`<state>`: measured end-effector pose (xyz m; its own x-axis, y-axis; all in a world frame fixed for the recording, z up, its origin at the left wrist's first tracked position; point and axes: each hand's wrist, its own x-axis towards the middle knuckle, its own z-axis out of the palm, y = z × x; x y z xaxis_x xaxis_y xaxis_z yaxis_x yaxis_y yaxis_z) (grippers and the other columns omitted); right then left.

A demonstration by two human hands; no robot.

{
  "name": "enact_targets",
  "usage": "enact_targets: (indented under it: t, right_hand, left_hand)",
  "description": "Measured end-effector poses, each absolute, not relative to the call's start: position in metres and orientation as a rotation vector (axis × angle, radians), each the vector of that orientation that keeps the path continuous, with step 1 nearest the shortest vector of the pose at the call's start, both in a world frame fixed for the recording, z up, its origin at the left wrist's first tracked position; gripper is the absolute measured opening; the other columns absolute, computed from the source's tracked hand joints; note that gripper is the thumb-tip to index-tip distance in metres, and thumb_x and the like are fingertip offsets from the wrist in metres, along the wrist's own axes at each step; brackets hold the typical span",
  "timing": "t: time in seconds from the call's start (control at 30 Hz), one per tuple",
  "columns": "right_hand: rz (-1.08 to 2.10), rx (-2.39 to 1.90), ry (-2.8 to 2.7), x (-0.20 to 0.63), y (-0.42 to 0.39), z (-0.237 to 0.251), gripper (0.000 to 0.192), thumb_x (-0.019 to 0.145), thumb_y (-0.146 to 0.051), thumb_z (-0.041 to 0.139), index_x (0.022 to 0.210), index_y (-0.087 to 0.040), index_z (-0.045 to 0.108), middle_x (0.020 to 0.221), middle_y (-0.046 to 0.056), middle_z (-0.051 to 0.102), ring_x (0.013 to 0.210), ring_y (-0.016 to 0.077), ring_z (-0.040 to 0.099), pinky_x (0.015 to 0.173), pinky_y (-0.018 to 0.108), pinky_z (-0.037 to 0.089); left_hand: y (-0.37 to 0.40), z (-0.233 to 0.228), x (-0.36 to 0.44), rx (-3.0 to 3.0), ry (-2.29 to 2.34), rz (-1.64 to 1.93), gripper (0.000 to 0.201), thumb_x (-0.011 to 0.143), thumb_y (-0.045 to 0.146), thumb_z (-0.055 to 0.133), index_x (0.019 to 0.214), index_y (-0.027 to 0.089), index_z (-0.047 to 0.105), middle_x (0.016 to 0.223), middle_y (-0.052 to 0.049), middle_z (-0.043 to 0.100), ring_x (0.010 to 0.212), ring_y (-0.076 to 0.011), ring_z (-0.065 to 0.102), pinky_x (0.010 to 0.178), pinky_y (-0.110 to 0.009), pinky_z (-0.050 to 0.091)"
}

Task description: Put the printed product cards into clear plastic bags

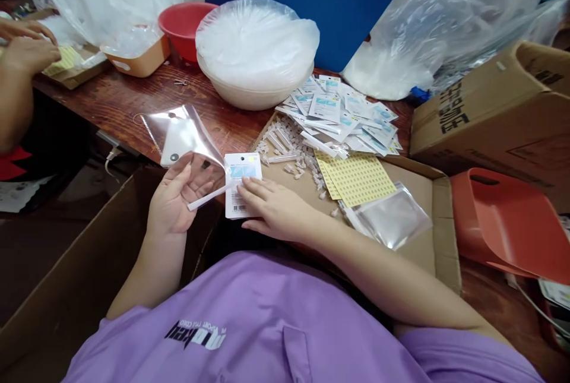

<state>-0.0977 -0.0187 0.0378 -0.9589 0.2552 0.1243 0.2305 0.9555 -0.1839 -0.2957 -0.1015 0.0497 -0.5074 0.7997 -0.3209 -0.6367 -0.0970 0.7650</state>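
My left hand [171, 199] is palm up, its thumb and fingers closed on a clear plastic bag [198, 124] with a white strip [207, 198] along its edge. The bag spreads above the tabletop. Through it shows a flat white object [178, 141] with a round dark spot, perhaps a phone. My right hand [278, 208] holds a white and blue printed card [236, 196], fingers laid across its face. The card's left edge meets the bag's mouth; whether it is inside, I cannot tell. The underside of the card is hidden.
On a cardboard tray [423, 252] lie printed cards [329, 107], small clear plastic pieces [278, 139], yellow sticker sheets [356, 175] and clear bags [396, 217]. Behind stands a white bowl [249, 95]; at right, a red bin [516, 222] and carton [481, 110]. Another person's hands [29, 47] are far left.
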Motion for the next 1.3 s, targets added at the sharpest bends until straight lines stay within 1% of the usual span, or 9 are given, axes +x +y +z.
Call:
enact_targets:
  t: [0.13, 0.3, 0.5, 0.6, 0.73, 0.83, 0.97, 1.1, 1.3]
  right_hand:
    - [0.039, -0.385, -2.983, -0.1, -0.037, 0.03, 0.036, 0.092, -0.027, 0.049, 0.122, -0.008, 0.058, 0.124, 0.02, 0.061, 0.113, 0.0286, 0.06, 0.091, 0.04, 0.053]
    - [-0.019, -0.187, -3.019, -0.087, -0.033, 0.034, 0.034, 0.09, -0.012, 0.048, 0.123, -0.009, 0.057, 0.123, 0.02, 0.061, 0.11, 0.0266, 0.062, 0.086, 0.036, 0.056]
    - [-0.101, -0.121, -2.982, -0.074, -0.031, 0.044, 0.036, 0.091, -0.012, 0.043, 0.125, -0.011, 0.056, 0.119, 0.017, 0.064, 0.097, 0.0235, 0.068, 0.076, 0.032, 0.058]
    - [-0.125, -0.184, -2.801, -0.055, -0.029, 0.046, 0.035, 0.092, -0.013, 0.042, 0.123, -0.013, 0.057, 0.115, 0.014, 0.067, 0.099, 0.0232, 0.068, 0.081, 0.034, 0.057]
    - [-0.095, -0.421, -2.422, -0.016, -0.032, 0.044, 0.041, 0.091, -0.017, 0.05, 0.129, -0.031, 0.052, 0.111, 0.004, 0.07, 0.106, 0.0212, 0.064, 0.097, 0.042, 0.051]
    - [-0.046, -0.455, -2.262, 0.001, -0.043, 0.046, 0.037, 0.089, -0.023, 0.055, 0.124, -0.037, 0.054, 0.102, 0.0, 0.073, 0.11, 0.0214, 0.062, 0.099, 0.046, 0.049]
    - [0.104, -0.228, -2.367, -0.003, -0.052, 0.052, 0.025, 0.089, -0.021, 0.054, 0.11, -0.03, 0.062, 0.1, 0.002, 0.073, 0.115, 0.0207, 0.06, 0.097, 0.042, 0.053]
    - [0.178, -0.278, -2.324, 0.0, -0.048, 0.054, 0.029, 0.088, -0.016, 0.052, 0.113, -0.025, 0.062, 0.101, 0.006, 0.073, 0.108, 0.0205, 0.064, 0.095, 0.042, 0.053]
    - [0.035, -0.372, -2.291, 0.015, -0.043, 0.049, 0.032, 0.086, -0.014, 0.055, 0.116, -0.021, 0.063, 0.101, 0.01, 0.073, 0.106, 0.0216, 0.064, 0.097, 0.038, 0.051]
  left_hand:
    - [-0.096, 0.048, -0.294, 0.242, 1.086, 1.773, 0.01, 0.081, 0.017, 0.057, 0.089, 0.021, 0.06, 0.102, -0.004, 0.072, 0.088, -0.0177, 0.07, 0.074, -0.036, 0.058]
    - [-0.094, 0.051, -0.296, 0.299, 1.061, 1.738, 0.023, 0.079, 0.015, 0.055, 0.1, 0.022, 0.063, 0.114, -0.003, 0.068, 0.09, -0.016, 0.07, 0.07, -0.028, 0.057]
    - [-0.092, 0.055, -0.301, 0.282, 1.024, 1.809, 0.025, 0.08, 0.017, 0.049, 0.099, 0.023, 0.064, 0.106, -0.004, 0.07, 0.095, -0.0209, 0.068, 0.076, -0.037, 0.057]
    - [-0.09, 0.056, -0.303, 0.258, 1.048, 1.839, 0.03, 0.079, 0.013, 0.047, 0.101, 0.022, 0.064, 0.11, -0.004, 0.07, 0.095, -0.0216, 0.068, 0.072, -0.035, 0.058]
    - [-0.086, 0.058, -0.299, 0.25, 1.052, 1.962, 0.038, 0.074, 0.005, 0.046, 0.102, 0.024, 0.064, 0.113, -0.001, 0.069, 0.093, -0.0184, 0.069, 0.072, -0.03, 0.057]
    - [-0.082, 0.063, -0.286, 0.234, 1.023, 1.967, 0.04, 0.074, 0.003, 0.045, 0.102, 0.024, 0.064, 0.109, 0.0, 0.07, 0.093, -0.0176, 0.069, 0.074, -0.031, 0.057]
    - [-0.081, 0.071, -0.264, 0.202, 0.915, 1.736, 0.031, 0.087, 0.018, 0.04, 0.106, 0.023, 0.063, 0.104, -0.004, 0.071, 0.096, -0.0226, 0.068, 0.078, -0.04, 0.057]
    - [-0.082, 0.075, -0.252, 0.273, 0.78, 1.706, 0.038, 0.094, 0.034, 0.032, 0.117, 0.024, 0.059, 0.112, -0.004, 0.069, 0.109, -0.0252, 0.063, 0.089, -0.046, 0.052]
    - [-0.084, 0.08, -0.246, 0.339, 0.676, 1.589, 0.048, 0.095, 0.042, 0.026, 0.131, 0.019, 0.05, 0.118, -0.01, 0.066, 0.11, -0.0253, 0.062, 0.086, -0.041, 0.053]
